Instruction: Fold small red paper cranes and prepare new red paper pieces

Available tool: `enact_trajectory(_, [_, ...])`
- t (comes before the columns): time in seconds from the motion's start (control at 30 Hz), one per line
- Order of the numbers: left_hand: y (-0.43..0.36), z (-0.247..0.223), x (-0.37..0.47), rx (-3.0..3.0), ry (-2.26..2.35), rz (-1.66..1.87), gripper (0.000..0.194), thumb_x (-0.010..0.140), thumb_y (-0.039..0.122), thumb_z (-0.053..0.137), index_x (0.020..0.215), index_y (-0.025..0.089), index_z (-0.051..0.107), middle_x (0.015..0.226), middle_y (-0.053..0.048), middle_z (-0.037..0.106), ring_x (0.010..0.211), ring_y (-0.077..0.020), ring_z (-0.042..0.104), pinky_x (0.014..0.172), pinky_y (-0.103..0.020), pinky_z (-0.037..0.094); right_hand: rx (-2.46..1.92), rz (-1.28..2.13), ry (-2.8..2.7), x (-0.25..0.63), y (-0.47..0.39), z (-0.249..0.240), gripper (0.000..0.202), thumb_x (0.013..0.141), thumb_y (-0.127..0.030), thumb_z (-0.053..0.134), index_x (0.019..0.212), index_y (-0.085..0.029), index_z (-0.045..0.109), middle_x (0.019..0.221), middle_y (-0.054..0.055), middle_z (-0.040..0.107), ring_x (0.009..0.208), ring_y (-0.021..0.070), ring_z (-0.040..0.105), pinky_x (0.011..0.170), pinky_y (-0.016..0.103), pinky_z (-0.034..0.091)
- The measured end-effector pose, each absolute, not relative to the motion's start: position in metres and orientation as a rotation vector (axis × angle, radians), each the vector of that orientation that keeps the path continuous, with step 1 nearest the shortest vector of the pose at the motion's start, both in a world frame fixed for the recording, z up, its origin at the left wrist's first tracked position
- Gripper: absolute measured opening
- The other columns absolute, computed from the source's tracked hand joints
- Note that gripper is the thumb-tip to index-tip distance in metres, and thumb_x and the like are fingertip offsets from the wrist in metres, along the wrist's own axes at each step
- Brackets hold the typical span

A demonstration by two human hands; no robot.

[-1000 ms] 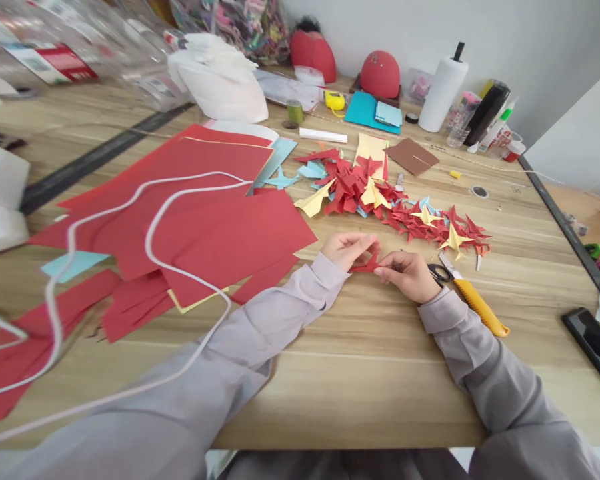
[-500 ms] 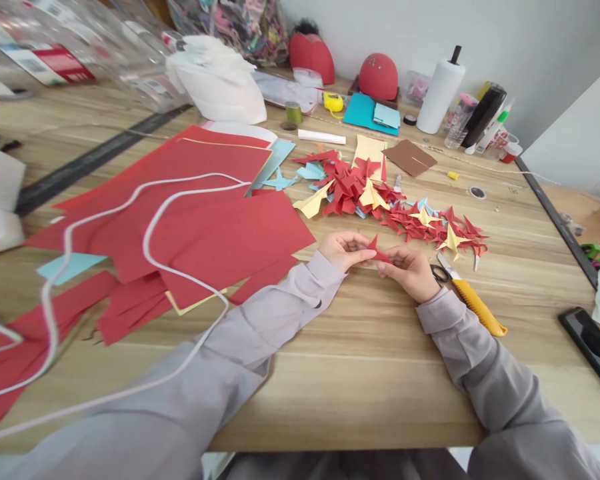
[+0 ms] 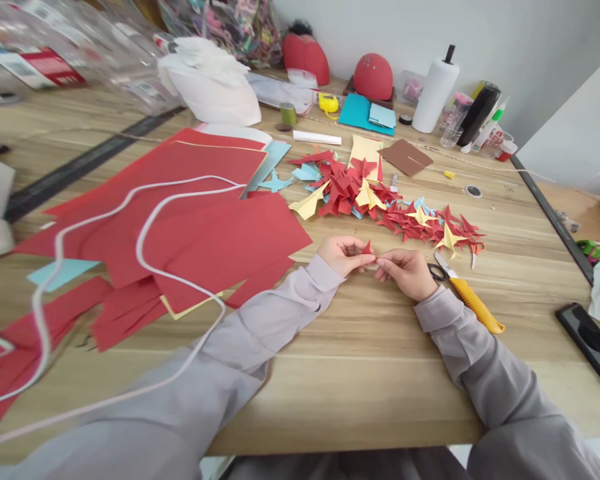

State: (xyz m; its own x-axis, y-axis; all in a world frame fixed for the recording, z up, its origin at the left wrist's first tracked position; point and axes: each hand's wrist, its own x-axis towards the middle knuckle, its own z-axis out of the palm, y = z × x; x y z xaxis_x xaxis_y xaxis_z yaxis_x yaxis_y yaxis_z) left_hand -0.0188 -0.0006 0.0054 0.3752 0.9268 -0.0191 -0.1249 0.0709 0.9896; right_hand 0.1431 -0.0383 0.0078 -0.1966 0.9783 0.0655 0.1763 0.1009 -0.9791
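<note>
Head view: a small red paper piece [image 3: 367, 247] was pinched in the left fingers [image 3: 356, 261] and met by the closed right fingertips [image 3: 383, 267], above the tabletop [image 3: 360, 387] between its near edge and the folded-paper pile [image 3: 350, 190]. Yellow-handled cutter [image 3: 475, 303] and black-handled scissors [image 3: 437, 272] lay beside the right hand [image 3: 411, 272]; white cord [image 3: 180, 275] crossed red sheets [image 3: 220, 233] toward the left edge.

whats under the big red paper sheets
A yellow paper edge and a light blue piece poke out from under the red sheets. Anything farther in is covered, so I can't tell.
</note>
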Motion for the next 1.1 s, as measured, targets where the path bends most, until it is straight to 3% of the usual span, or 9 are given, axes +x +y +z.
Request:
enact_trajectory(0.33, [0.001,0.005,-0.018,1.197,0.843,0.915,0.035,0.042,0.032,0.083,0.061,0.011,0.063,0.053,-0.002,0.063,0.046,-0.0106,0.058,0.044,-0.021,0.05,-1.22,1.136,-1.618,0.141,-0.042,0.009,0.034,0.075,-0.047,0.06,0.067,-0.014,0.065,0.056,0.004,0.065,0.048,0.0111,0.057,0.048,0.024,0.048])
enact_trajectory(0.77, [0.003,0.013,-0.024,1.105,0.81,0.918,0.035,0.047,0.033,0.082,0.067,0.011,0.064,0.053,-0.001,0.064,0.049,-0.0126,0.061,0.05,-0.024,0.053,-1.178,1.253,-1.49,0.143,-0.039,0.013,0.045,0.08,-0.055,0.05,0.06,-0.015,0.057,0.054,0.002,0.061,0.048,0.0091,0.053,0.05,0.022,0.044])
enact_trajectory(0.93, [0.001,0.01,-0.021,1.146,0.811,0.913,0.035,0.047,0.033,0.082,0.069,0.01,0.065,0.055,-0.002,0.065,0.047,-0.0116,0.06,0.05,-0.024,0.053,-1.186,1.27,-1.561,0.141,-0.04,0.011,0.035,0.072,-0.05,0.063,0.069,-0.016,0.059,0.057,0.0,0.061,0.052,0.0101,0.055,0.054,0.024,0.046])
enact_trajectory(1.1, [0.0,0.005,-0.019,1.166,0.811,0.924,0.04,0.047,0.032,0.082,0.077,0.01,0.066,0.062,-0.004,0.068,0.054,-0.0132,0.063,0.051,-0.024,0.053,-1.183,1.297,-1.48,0.142,-0.039,0.011,0.033,0.071,-0.048,0.065,0.064,-0.016,0.06,0.054,-0.001,0.06,0.05,0.0099,0.053,0.052,0.024,0.045])
